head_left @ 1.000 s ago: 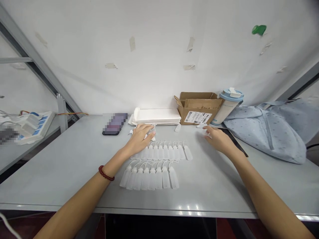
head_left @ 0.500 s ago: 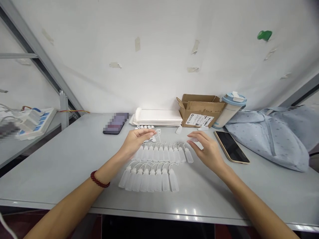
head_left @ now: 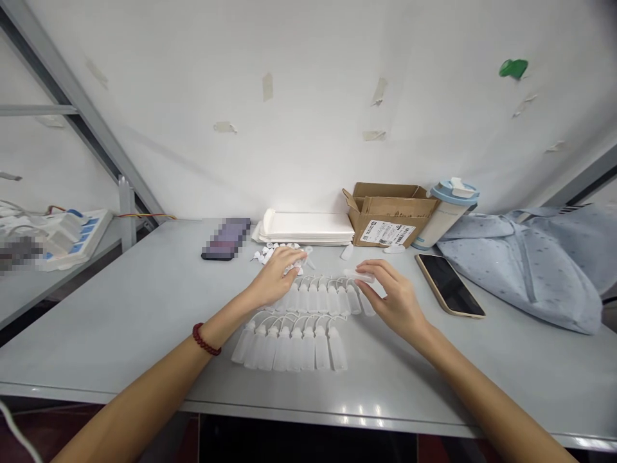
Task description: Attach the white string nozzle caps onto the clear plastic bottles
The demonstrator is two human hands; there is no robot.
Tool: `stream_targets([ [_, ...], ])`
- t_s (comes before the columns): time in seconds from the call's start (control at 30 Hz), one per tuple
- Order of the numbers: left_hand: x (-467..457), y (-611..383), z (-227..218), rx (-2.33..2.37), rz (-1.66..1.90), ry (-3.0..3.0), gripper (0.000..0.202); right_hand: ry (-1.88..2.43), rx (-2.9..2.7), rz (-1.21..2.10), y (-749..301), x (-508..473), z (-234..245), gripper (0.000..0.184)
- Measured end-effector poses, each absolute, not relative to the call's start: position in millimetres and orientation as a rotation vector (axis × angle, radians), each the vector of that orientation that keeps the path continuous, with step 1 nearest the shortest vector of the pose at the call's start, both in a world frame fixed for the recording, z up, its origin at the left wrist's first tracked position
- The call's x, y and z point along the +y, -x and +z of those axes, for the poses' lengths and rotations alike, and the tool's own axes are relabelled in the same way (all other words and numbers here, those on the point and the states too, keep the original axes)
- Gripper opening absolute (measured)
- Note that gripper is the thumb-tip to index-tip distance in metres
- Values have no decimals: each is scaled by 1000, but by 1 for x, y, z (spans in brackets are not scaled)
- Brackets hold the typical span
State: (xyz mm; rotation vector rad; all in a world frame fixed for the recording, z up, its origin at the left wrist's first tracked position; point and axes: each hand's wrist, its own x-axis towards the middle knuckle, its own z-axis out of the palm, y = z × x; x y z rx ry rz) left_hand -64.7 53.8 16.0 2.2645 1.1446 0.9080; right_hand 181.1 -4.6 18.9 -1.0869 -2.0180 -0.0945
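Observation:
Two rows of small translucent squeeze bottles lie on the grey table (head_left: 144, 308); the near row (head_left: 289, 337) and the far row (head_left: 321, 297) each hold several bottles with tethered caps. My left hand (head_left: 277, 280), with a red bead bracelet on its wrist, hovers over the far row's left end and pinches a small white cap piece. My right hand (head_left: 393, 299) is at the far row's right end, its fingers closed on a small translucent bottle (head_left: 359, 275). Loose white caps (head_left: 267, 252) lie just behind my left hand.
A stack of white flat packs (head_left: 308, 226) and an open cardboard box (head_left: 388, 215) stand at the back. A blue-lidded tumbler (head_left: 446, 212), a phone (head_left: 450, 283) and a light blue bag (head_left: 530, 263) are at right. A dark phone (head_left: 226, 239) lies back left; a power strip (head_left: 72, 231) far left.
My right hand came back from near the box with a small bottle and moved left to the far row's right end. My left hand lifted slightly, holding a cap piece.

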Motion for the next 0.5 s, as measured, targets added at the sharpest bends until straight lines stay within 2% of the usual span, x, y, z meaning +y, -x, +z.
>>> stream_targets([
  [0.23,64,62,7,1150,806,-2483,36,1093,-2008,-95,-180,-5,20,12],
  [0.37,63,60,6,1245,632,-2559,33,1107,-2017,-99,-179,-5,20,13],
  [0.5,61,59,8,1283,486,-2621,38,1093,-2024,-103,-178,-5,19,13],
])
